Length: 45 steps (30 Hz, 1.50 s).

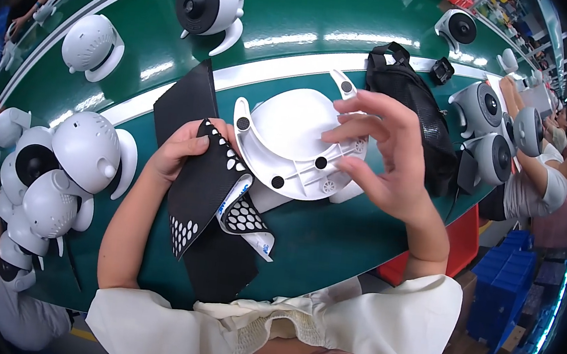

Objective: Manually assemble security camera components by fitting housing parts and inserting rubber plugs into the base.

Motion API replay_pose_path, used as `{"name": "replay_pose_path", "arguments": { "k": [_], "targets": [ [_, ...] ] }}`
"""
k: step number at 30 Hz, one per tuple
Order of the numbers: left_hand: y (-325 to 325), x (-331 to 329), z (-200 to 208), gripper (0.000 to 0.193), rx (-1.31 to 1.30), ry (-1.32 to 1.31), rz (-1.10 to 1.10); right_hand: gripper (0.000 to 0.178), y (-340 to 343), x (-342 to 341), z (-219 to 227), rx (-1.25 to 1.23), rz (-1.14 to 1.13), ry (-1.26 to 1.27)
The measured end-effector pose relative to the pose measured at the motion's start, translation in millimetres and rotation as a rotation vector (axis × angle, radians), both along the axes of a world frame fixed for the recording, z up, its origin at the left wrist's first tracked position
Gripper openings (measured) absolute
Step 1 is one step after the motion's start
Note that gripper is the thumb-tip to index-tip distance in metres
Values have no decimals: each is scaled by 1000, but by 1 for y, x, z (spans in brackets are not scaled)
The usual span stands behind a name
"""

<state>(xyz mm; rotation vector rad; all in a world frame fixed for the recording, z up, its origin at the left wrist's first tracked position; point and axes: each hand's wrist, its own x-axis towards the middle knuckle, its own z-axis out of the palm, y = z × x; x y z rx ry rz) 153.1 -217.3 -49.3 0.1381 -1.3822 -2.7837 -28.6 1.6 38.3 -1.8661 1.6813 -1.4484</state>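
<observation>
My left hand (181, 151) pinches the top edge of a black sheet of adhesive foot pads (193, 195). The sheet is bent, with white round spots where pads are gone and a curled strip of backing at its right. Beside it a white plastic device (294, 119) lies on the bench, its curved base with ribs and legs facing up. Several round black pads sit on that base, one of them on the upper right leg (344, 83). Over the base's right side hovers my right hand (396, 158), thumb and fingers apart, with nothing visible between them.
Several white round devices (86, 151) cluster at left, and more stand on the green conveyor (282, 21) beyond. A black bag (411, 114) lies right of the base, near grey devices (489, 157). Red bin (459, 244) and blue crates (501, 290) are lower right. Co-workers sit at both sides.
</observation>
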Motion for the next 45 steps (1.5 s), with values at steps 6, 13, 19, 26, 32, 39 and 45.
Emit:
{"name": "replay_pose_path", "arguments": {
  "k": [6,13,19,26,32,39,45],
  "targets": [
    [-1,1,2,29,-13,4,-21,73,7,-7,2,-100,64,347],
    [-2,0,-1,29,1,-3,-30,60,7,6,-8,-123,22,359],
    [-1,1,-2,28,0,9,-14,58,6,7,-7,-67,28,282],
    [-2,2,2,28,11,-3,-2,60,2,3,-8,-97,107,444],
    [-2,2,1,28,3,9,-29,68,-7,4,-32,-389,96,135],
    [-2,2,2,28,-2,14,-19,41,2,3,-25,-327,-41,788],
    [-1,2,0,28,-13,14,-6,29,0,8,-24,-401,-117,889]
  ]
}}
